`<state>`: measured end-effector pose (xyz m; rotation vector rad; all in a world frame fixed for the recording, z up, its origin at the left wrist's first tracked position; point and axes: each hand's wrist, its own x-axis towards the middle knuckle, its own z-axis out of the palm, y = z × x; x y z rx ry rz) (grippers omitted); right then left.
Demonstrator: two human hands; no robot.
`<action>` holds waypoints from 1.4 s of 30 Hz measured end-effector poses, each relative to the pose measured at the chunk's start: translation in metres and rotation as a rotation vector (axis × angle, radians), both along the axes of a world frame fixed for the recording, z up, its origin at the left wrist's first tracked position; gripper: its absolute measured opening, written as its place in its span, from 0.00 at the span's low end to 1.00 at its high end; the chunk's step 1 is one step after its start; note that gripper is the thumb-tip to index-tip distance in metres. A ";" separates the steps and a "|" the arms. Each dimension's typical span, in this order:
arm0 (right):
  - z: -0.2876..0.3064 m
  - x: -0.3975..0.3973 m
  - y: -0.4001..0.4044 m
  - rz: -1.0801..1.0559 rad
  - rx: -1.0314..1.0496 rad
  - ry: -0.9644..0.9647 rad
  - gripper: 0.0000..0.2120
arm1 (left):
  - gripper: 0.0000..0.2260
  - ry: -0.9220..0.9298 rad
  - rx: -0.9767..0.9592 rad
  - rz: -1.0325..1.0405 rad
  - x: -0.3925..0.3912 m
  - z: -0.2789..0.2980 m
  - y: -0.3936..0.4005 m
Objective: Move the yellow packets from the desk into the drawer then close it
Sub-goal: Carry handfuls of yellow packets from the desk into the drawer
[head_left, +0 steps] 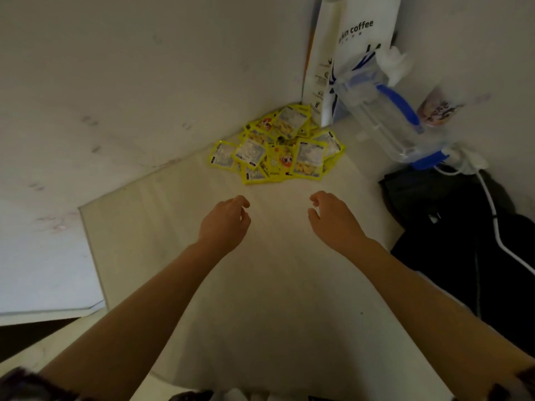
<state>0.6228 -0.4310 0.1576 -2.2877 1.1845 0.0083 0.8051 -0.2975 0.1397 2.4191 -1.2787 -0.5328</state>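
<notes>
Nothing of the task is judged to be done yet: the yellow packets (276,146) are all seen heaped on the counter (260,270), in its far corner where the two walls meet, just beside the white coffee bag (356,53) and the clear jug with blue handle (388,111). No packet is held. The left hand (224,224) and the right hand (333,221) are extended side by side over the bare counter, near the heap but apart from it; each grip is released, the fingers loosely curled and holding nothing. The drawer is not seen in this view, so whether it stands open cannot be told. What is left, as a judgement, is the whole of it: gathering the packets, carrying them to the drawer, and shutting it.

The heap is spread wider than it is deep, its long axis lying roughly from the near left to the far right, toward the corner. The single packets are laid flat and overlapped at mixed angles, some with the printed back up and some with the cartoon face up, so no common heading is shown
</notes>
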 end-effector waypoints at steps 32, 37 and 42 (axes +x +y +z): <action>-0.094 0.142 -0.193 0.186 -0.159 0.311 0.38 | 0.39 -0.049 0.330 -0.002 0.106 -0.076 -0.177; -0.098 0.122 -0.168 0.229 -0.174 0.303 0.37 | 0.37 -0.091 0.341 -0.052 0.090 -0.077 -0.152; -0.098 0.096 -0.125 0.256 -0.153 0.340 0.36 | 0.36 -0.150 0.363 -0.116 0.063 -0.078 -0.113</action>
